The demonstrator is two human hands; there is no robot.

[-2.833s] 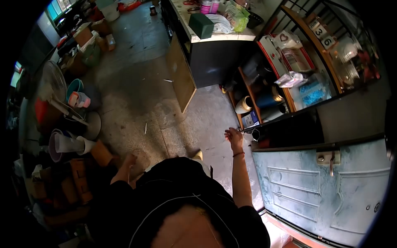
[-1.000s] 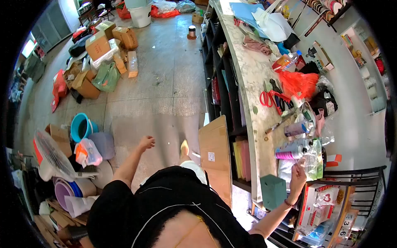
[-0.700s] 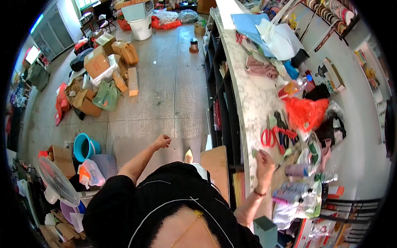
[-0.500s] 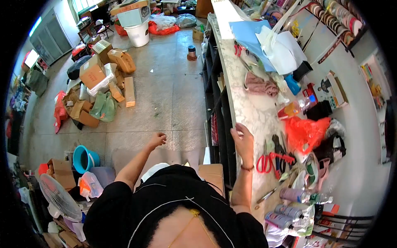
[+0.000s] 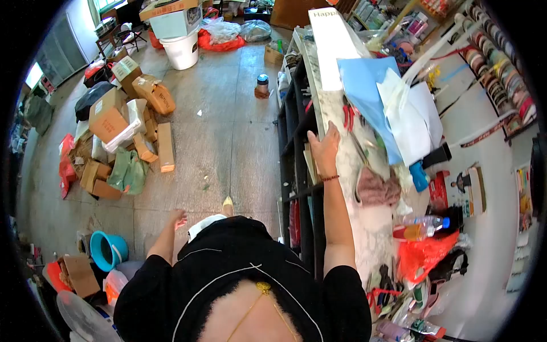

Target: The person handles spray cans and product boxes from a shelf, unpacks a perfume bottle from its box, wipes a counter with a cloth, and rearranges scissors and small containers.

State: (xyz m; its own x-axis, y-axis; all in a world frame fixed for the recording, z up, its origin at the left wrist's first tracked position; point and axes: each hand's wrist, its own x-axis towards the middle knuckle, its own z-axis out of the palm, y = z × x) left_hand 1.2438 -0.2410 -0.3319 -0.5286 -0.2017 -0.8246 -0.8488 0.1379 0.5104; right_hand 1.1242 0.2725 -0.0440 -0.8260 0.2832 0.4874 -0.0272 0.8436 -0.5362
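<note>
My left hand (image 5: 178, 219) hangs over the floor beside my body, fingers apart and holding nothing. At the near edge of the marbled counter (image 5: 364, 228) is my right hand (image 5: 325, 149), its thumb and fingers spread, with nothing in it; whether it touches the counter top cannot be told. Red-handled pliers (image 5: 348, 116) lie just beyond its fingertips. To its right are a blue sheet (image 5: 369, 97) with white bags (image 5: 407, 122) on it and a crumpled pink cloth (image 5: 378, 188). A long white box (image 5: 332, 48) lies further along the counter.
Cardboard boxes (image 5: 108, 117) and a green bag (image 5: 129, 171) are piled on the floor at left. Nearer stand a blue bucket (image 5: 108, 251) and a fan (image 5: 85, 319). A white bucket (image 5: 181, 52) and a canister (image 5: 262, 84) are ahead. Black shelving (image 5: 296, 154) runs under the counter.
The view has moved forward along the counter; scissors, spray cans and red bag now sit lower in view. My right hand has travelled along the counter edge. My left hand has swung back toward my side.
</note>
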